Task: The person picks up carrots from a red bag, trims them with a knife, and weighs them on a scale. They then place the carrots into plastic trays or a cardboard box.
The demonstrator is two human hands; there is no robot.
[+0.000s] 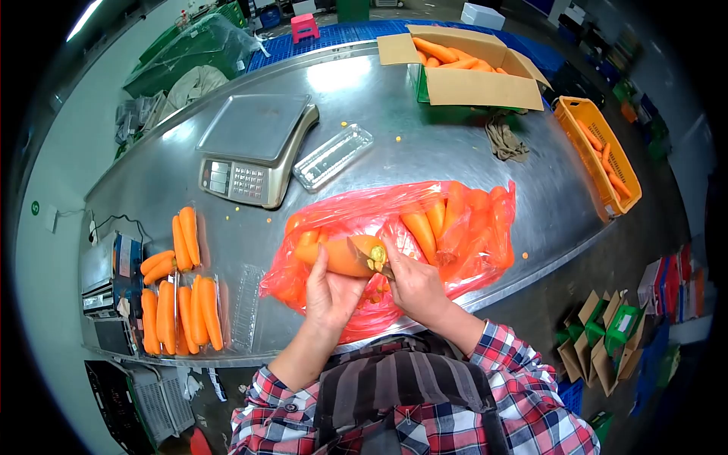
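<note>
My left hand (331, 294) is closed around a thick carrot (337, 256), held sideways over a red plastic bag (356, 202). In my right hand (415, 286) is a knife, its handle mostly hidden by my fingers. The dark knife blade (359, 254) lies against the carrot's stem end, where yellow-green cut bits show. Several more carrots (418, 229) lie in the open bag beneath and beside both hands.
A digital scale (246, 140) and a clear plastic tray (332, 157) stand beyond the bag. Carrots (205, 307) are grouped at left, near another clear tray (247, 307). A cardboard box (485, 87) and an orange crate (588, 155) hold carrots. A rag (506, 139) lies at right.
</note>
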